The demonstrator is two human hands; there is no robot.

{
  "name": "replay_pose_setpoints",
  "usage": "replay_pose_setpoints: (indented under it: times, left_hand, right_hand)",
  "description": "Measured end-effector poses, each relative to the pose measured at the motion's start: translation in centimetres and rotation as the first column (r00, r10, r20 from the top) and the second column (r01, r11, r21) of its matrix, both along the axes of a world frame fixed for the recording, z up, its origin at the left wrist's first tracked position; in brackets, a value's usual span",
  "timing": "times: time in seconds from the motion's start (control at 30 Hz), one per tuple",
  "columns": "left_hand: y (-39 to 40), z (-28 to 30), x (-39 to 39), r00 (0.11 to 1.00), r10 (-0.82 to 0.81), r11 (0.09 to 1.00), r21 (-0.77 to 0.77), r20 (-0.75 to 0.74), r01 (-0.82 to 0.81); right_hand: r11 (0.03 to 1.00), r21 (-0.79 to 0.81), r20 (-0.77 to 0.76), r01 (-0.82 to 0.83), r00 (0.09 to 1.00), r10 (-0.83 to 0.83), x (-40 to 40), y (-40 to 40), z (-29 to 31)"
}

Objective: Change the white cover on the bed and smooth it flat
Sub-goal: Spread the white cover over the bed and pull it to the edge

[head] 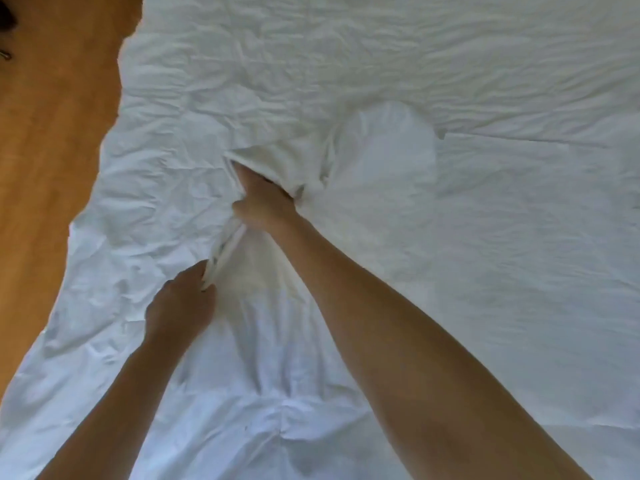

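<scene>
The white cover lies crumpled across the bed, filling most of the view. An opening in the cloth gapes near the middle. My right hand reaches into that opening, its fingers hidden under a fold of cloth. My left hand pinches a bunched edge of the cover just below the opening and holds it taut. A smoother rounded bulge of white cloth rises to the right of the opening.
A wooden floor runs along the left side of the bed. A dark object sits at the top left corner on the floor. A flatter stretch of white cloth spreads to the right.
</scene>
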State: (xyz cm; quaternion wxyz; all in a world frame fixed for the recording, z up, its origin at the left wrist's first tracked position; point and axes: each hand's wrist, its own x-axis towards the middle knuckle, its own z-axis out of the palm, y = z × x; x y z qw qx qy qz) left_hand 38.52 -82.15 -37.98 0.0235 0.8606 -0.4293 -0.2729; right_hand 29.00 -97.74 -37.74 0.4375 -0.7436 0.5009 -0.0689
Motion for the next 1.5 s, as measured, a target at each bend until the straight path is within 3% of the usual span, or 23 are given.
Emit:
replay_pose_setpoints:
  times: [0.07,0.13,0.2,0.27,0.4,0.53,0.63,0.77,0.93,1.07,1.23,1.3,1.4,1.43,1.5]
  left_hand:
    - [2.8,-0.6,4.5,0.979,0.156,0.983,0.072,0.131,-0.167]
    - [5.4,-1.4,7.3,0.938,0.284,0.945,0.106,0.198,-0.308]
    - [7.2,-2.5,8.3,0.911,0.342,0.924,0.092,0.23,-0.371]
    - [8.0,-3.7,7.9,0.909,0.335,0.935,0.031,0.249,-0.353]
    - [6.4,-6.1,3.3,0.958,0.151,0.988,-0.062,0.245,-0.14]
    - [2.4,-8.7,-1.9,0.987,0.005,0.988,-0.155,0.162,0.021]
    - [1.7,-10.8,-0.7,0.967,0.118,0.976,-0.206,0.224,-0.071]
    - [1.9,-11.8,2.8,0.93,0.235,0.971,-0.105,0.282,-0.214]
    - [0.1,-13.1,4.3,0.937,0.22,0.975,-0.065,0.272,-0.21]
    - [1.4,-13.8,6.0,0.933,0.186,0.982,-0.088,0.308,-0.167]
    - [5.5,-14.4,9.2,0.845,0.426,0.9,-0.249,0.322,-0.358]
    - [6.5,-14.6,9.7,0.838,0.44,0.888,-0.292,0.322,-0.354]
    - [7.3,-14.4,9.3,0.862,0.446,0.874,-0.324,0.241,-0.362]
    - [7.3,-14.3,9.2,0.869,0.452,0.871,-0.311,0.203,-0.38]
    - [7.5,-14.3,9.3,0.875,0.458,0.863,-0.314,0.156,-0.396]
  right_hand:
    - [0.951,-0.146,-0.254,-0.271,0.94,0.229,5.3,2.3,0.3]
    - [0.846,-0.312,-0.431,-0.432,0.858,0.279,8.1,4.6,0.2]
    - [0.76,-0.398,-0.468,-0.513,0.826,0.313,8.5,5.8,-0.7]
    - [0.768,-0.353,-0.465,-0.534,0.813,0.351,6.8,5.7,-2.0]
    - [0.888,-0.234,-0.425,-0.396,0.863,0.273,-0.3,4.2,-5.2]
    - [0.946,-0.316,-0.391,-0.077,0.919,-0.055,-10.1,3.5,-7.8]
    - [0.936,-0.353,-0.394,0.008,0.906,-0.156,-17.9,4.3,-10.0]
    - [0.97,-0.23,-0.483,0.075,0.857,-0.18,-23.3,5.6,-12.0]
    - [0.909,-0.416,-0.409,-0.001,0.894,-0.186,-18.1,5.2,-12.7]
    - [0.921,-0.387,-0.483,-0.036,0.859,-0.169,-11.7,3.6,-13.5]
    - [0.89,-0.453,-0.475,0.045,0.833,-0.283,-4.3,2.4,-15.3]
    - [0.852,-0.523,-0.371,-0.036,0.909,-0.189,0.2,2.5,-15.3]
    - [0.726,-0.622,-0.243,-0.294,0.954,0.179,9.0,2.3,-13.9]
    - [0.67,-0.612,-0.283,-0.421,0.907,0.311,12.3,2.1,-13.1]
    - [0.53,-0.472,-0.466,-0.704,0.71,0.528,17.8,1.8,-11.7]
